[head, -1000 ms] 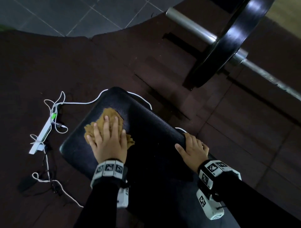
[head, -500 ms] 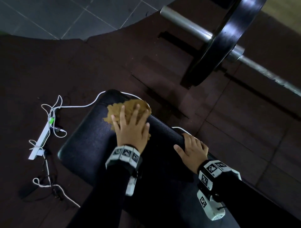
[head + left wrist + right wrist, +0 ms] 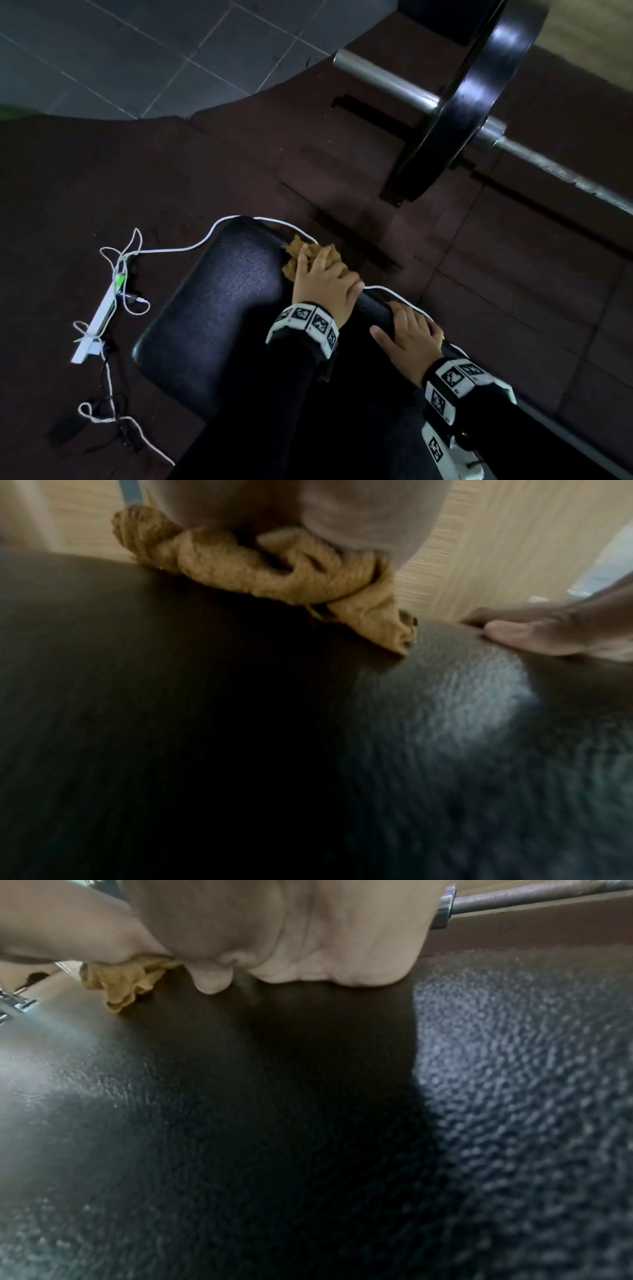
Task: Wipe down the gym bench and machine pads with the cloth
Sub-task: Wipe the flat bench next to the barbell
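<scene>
A black padded bench runs from the frame's bottom toward the middle. A crumpled tan cloth lies at the bench's far right edge. My left hand presses down on it with spread fingers, and the cloth bunches under the palm in the left wrist view. My right hand rests on the bench's right edge just behind the left, thumb out on the pad and fingers over the rim. The right wrist view shows its palm on the grained pad, with the cloth beyond.
A barbell with a big black plate lies on the brown rubber floor, ahead and to the right. A white cable loops round the bench's far end. A white power strip with tangled leads lies on the floor to the left.
My left hand has swept the cloth across the pad from the left side to the far right edge. The right hand has stayed on the bench's edge.
</scene>
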